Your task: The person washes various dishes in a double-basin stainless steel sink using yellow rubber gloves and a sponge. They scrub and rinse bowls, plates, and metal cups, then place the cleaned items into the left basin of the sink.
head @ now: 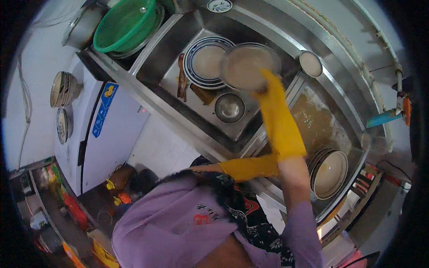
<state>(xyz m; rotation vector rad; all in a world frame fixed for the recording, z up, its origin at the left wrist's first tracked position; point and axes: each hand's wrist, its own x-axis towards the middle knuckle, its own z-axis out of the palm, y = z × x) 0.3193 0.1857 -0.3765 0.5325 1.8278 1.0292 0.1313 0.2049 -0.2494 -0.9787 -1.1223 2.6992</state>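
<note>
My right hand (269, 83), in a yellow rubber glove, grips the near edge of a blurred round plate (248, 65) over the left basin of a steel sink. The plate overlaps blue-rimmed plates (207, 62) in that basin. My left hand's yellow glove (251, 167) reaches over the near sink edge; its fingers are hidden behind my right forearm. Beside the plates lie brown utensils (182, 78), a brown cloth or pad (202, 93) and a small metal bowl (230, 108). Cloudy water fills the right basin (310, 115), where several stacked bowls (330, 174) stand at the near side.
A small bowl (310, 63) sits at the back by the divider, a small patterned dish (219, 5) on the far ledge. Green basin (125, 25) stands at upper left. Stacked bowls (63, 88) rest on a white appliance (110, 134). A blue pipe piece (383, 119) juts in at right.
</note>
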